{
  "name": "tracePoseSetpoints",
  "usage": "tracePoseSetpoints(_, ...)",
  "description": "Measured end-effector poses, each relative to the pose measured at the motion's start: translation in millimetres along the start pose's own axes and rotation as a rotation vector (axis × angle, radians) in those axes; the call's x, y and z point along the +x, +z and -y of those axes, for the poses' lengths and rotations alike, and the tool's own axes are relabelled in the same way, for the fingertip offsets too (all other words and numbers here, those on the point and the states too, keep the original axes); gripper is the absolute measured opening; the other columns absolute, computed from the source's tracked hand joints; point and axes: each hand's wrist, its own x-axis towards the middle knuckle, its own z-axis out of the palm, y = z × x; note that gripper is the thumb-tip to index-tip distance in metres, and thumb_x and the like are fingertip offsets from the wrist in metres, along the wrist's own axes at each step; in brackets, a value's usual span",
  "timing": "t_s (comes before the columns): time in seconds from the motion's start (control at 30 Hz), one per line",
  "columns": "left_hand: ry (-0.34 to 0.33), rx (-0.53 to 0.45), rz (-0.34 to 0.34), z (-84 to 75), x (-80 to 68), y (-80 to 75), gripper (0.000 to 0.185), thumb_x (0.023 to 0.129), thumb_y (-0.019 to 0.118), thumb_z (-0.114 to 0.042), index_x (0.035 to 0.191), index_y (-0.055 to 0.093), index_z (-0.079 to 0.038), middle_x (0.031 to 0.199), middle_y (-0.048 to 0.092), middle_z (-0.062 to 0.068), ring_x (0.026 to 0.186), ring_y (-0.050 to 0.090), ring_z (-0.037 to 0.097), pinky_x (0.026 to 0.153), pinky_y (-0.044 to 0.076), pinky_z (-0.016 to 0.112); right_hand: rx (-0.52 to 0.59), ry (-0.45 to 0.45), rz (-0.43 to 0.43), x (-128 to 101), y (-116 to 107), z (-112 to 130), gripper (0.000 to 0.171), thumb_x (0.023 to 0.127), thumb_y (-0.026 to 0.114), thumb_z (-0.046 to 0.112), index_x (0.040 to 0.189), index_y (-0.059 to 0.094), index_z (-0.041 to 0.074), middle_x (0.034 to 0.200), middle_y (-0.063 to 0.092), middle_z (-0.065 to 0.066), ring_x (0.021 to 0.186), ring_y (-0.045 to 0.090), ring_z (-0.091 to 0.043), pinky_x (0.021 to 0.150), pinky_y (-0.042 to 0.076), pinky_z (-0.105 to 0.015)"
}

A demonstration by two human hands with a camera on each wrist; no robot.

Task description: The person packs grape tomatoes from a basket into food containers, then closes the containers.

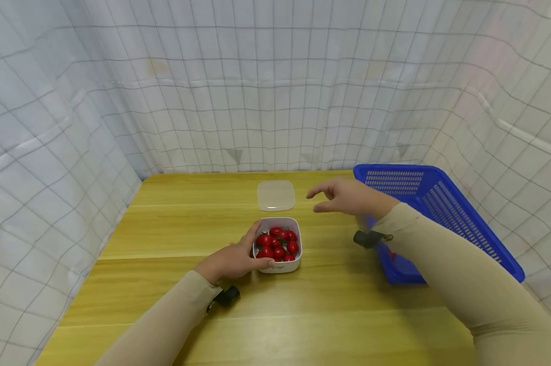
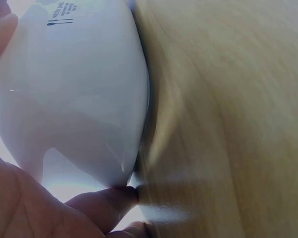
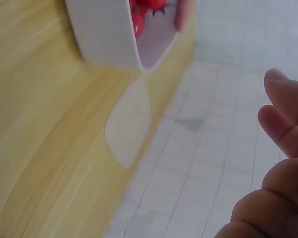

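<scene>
My left hand (image 1: 231,259) grips a square white food container (image 1: 282,268) at its left side, thumb over the front rim and fingers along the far left. Red cherry tomatoes (image 1: 277,243) fill much of it. In the left wrist view, the smooth wall of the container (image 2: 74,89) bears small dark print and stands on the wood. Raised to the right of the container, my right hand (image 1: 344,195) holds nothing, its thumb and index finger apart. Behind the container lies a translucent lid (image 1: 276,194), flat on the table; the right wrist view shows this lid (image 3: 129,124) too.
A blue plastic basket (image 1: 476,218) with slotted walls stands at the right, partly hidden by my right sleeve. A small red item (image 1: 392,254) shows inside it. White grid-patterned sheeting (image 1: 275,91) closes off the back and sides of the wooden table (image 1: 179,229).
</scene>
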Motion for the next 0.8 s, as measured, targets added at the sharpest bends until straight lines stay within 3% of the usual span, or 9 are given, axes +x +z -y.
tracePoseSetpoints(0.17, -0.012, 0.025, -0.012, -0.7, -3.3, -1.6, 0.117, 0.091, 0.072, -0.063, 0.171, -0.005, -0.026, 0.173, 0.027, 0.018, 0.148, 0.045, 0.045, 0.120, 0.036, 0.061, -0.023, 0.069, -0.146, -33, -21, -37, 0.032, 0.099, 0.075, 0.030, 0.129, 0.074, 0.018, 0.057, 0.039, 0.007, 0.052, 0.038, -0.011, 0.056, 0.038, -0.031)
tracePoseSetpoints(0.3, -0.020, 0.040, -0.012, -1.1, -4.0, -2.1, 0.119, 0.089, 0.071, -0.068, 0.171, -0.006, -0.028, 0.171, 0.030, 0.018, 0.145, 0.048, 0.044, 0.115, 0.043, 0.057, -0.039, 0.161, -0.190, -63, -34, -73, 0.032, 0.098, 0.075, 0.028, 0.128, 0.075, 0.017, 0.058, 0.038, 0.007, 0.051, 0.037, -0.011, 0.056, 0.038, -0.031)
tracePoseSetpoints(0.53, -0.017, 0.040, -0.009, -0.1, -3.2, -0.8, 0.118, 0.089, 0.071, -0.068, 0.170, -0.006, -0.031, 0.171, 0.031, 0.020, 0.144, 0.049, 0.044, 0.114, 0.043, 0.058, -0.082, 0.190, -0.028, -97, -34, -123, 0.039, 0.094, 0.079, 0.024, 0.130, 0.075, 0.009, 0.063, 0.041, 0.006, 0.054, 0.036, -0.008, 0.055, 0.035, -0.027)
tracePoseSetpoints(0.73, -0.014, 0.028, -0.002, -1.5, -2.7, 1.0, 0.118, 0.089, 0.071, -0.068, 0.170, -0.008, -0.032, 0.170, 0.032, 0.020, 0.143, 0.050, 0.044, 0.114, 0.043, 0.058, -0.014, 0.184, 0.080, -104, -20, -137, 0.047, 0.089, 0.084, 0.024, 0.131, 0.074, 0.007, 0.067, 0.036, 0.007, 0.060, 0.036, -0.007, 0.059, 0.036, -0.027)
tracePoseSetpoints(0.8, -0.013, 0.031, -0.001, -1.4, -1.7, 1.5, 0.118, 0.089, 0.071, -0.068, 0.170, -0.008, -0.032, 0.171, 0.031, 0.020, 0.144, 0.050, 0.045, 0.114, 0.043, 0.058, -0.027, 0.163, 0.102, -104, -16, -137, 0.047, 0.088, 0.085, 0.026, 0.131, 0.075, 0.008, 0.075, 0.050, 0.006, 0.067, 0.042, -0.008, 0.064, 0.038, -0.027)
